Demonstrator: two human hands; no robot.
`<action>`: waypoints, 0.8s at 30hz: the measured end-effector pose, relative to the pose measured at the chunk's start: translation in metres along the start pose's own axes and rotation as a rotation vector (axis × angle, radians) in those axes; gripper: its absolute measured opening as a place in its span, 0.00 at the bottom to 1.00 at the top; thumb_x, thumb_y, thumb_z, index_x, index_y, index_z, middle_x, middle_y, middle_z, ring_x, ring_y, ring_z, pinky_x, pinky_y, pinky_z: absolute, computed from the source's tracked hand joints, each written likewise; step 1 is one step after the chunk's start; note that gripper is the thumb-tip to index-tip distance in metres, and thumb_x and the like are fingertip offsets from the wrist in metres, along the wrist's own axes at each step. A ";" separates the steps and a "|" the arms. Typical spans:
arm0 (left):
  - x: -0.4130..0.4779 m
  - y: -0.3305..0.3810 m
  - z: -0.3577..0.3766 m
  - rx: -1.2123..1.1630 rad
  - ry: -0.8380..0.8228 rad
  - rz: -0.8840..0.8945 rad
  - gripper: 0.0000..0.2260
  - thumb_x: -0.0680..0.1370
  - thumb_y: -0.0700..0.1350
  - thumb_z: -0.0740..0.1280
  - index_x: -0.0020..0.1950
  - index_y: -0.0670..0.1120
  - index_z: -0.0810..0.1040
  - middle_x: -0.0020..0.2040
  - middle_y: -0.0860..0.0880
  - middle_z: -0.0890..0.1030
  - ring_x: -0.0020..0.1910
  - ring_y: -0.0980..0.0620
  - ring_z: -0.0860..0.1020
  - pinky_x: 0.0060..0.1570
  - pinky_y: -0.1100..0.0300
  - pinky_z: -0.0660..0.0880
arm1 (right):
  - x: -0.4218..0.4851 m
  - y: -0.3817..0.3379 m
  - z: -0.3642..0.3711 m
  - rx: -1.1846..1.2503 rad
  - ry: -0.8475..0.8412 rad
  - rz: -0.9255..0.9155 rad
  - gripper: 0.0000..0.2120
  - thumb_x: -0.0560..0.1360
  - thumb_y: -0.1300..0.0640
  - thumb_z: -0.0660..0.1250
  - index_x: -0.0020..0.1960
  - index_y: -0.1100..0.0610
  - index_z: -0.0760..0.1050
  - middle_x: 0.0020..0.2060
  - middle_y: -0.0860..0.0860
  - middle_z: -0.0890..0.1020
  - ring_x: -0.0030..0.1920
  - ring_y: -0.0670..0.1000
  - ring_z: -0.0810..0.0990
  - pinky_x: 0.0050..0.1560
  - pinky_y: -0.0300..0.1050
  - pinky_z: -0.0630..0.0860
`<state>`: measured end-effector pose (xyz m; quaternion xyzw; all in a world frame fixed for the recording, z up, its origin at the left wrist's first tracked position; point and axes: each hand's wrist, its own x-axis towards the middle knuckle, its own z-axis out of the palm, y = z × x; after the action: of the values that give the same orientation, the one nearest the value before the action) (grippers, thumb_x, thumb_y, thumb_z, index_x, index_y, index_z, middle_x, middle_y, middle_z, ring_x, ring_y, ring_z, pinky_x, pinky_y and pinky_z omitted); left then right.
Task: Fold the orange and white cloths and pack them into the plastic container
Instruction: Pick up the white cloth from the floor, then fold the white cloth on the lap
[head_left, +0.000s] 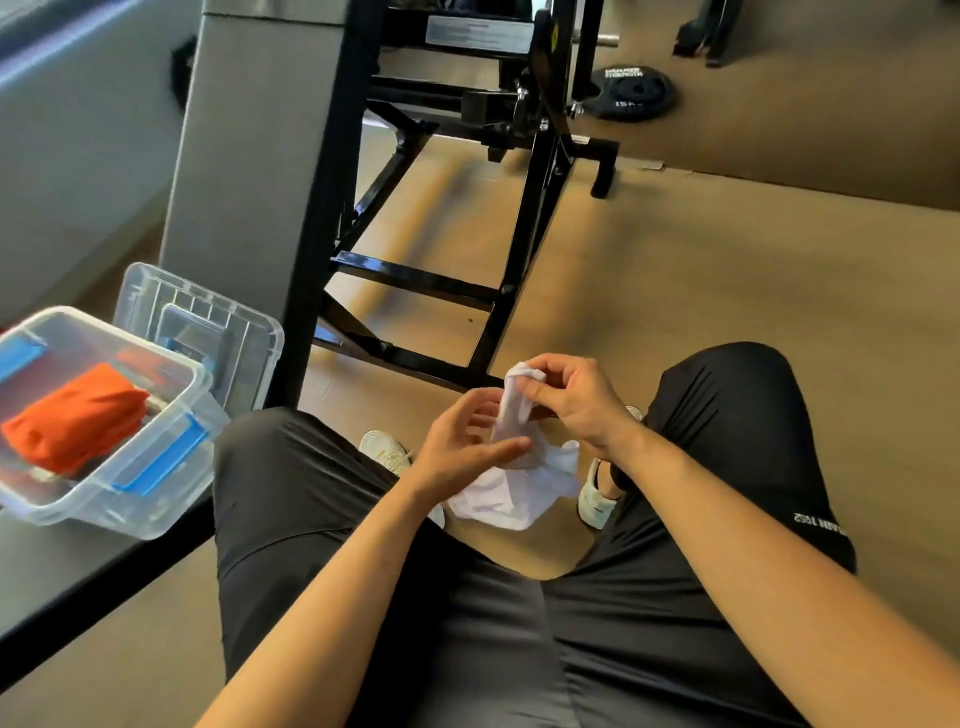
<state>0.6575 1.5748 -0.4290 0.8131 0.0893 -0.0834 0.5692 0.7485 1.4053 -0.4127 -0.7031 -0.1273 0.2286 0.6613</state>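
Note:
A white cloth (519, 483) hangs between my knees, bunched and partly twisted. My right hand (576, 400) pinches its upper end between thumb and fingers. My left hand (462, 441) is beside and under the cloth, fingers spread and touching its middle part. A folded orange cloth (78, 421) lies inside the clear plastic container (156, 499) with blue latches, which sits on a bench at my left.
The container's clear lid (208, 317) leans behind it. A black metal gym frame (415, 218) stands ahead on the tan floor, with a weight plate (636, 92) farther back. My legs in dark shorts and white shoes (597, 499) fill the foreground.

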 end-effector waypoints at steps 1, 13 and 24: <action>0.000 -0.002 0.005 0.025 -0.004 -0.005 0.25 0.70 0.55 0.80 0.63 0.57 0.76 0.55 0.59 0.81 0.53 0.58 0.81 0.51 0.60 0.83 | 0.000 0.001 0.000 0.044 0.002 0.006 0.05 0.77 0.60 0.70 0.51 0.53 0.83 0.46 0.55 0.85 0.49 0.55 0.85 0.47 0.49 0.84; 0.008 0.006 -0.015 -0.285 0.365 -0.021 0.05 0.82 0.41 0.67 0.49 0.46 0.83 0.44 0.41 0.83 0.43 0.49 0.81 0.47 0.51 0.81 | 0.009 0.000 -0.025 -0.181 0.347 0.024 0.11 0.72 0.52 0.77 0.37 0.56 0.79 0.32 0.49 0.79 0.36 0.49 0.75 0.34 0.41 0.72; 0.009 0.011 -0.049 -0.535 0.627 -0.025 0.12 0.84 0.43 0.63 0.42 0.47 0.77 0.36 0.50 0.74 0.32 0.60 0.73 0.33 0.68 0.71 | 0.019 0.016 -0.036 -0.769 0.097 0.060 0.07 0.72 0.57 0.75 0.37 0.49 0.79 0.30 0.45 0.78 0.38 0.53 0.79 0.40 0.41 0.72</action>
<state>0.6709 1.6172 -0.4049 0.6211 0.2866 0.1878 0.7048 0.7803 1.3816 -0.4310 -0.9130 -0.1519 0.1499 0.3478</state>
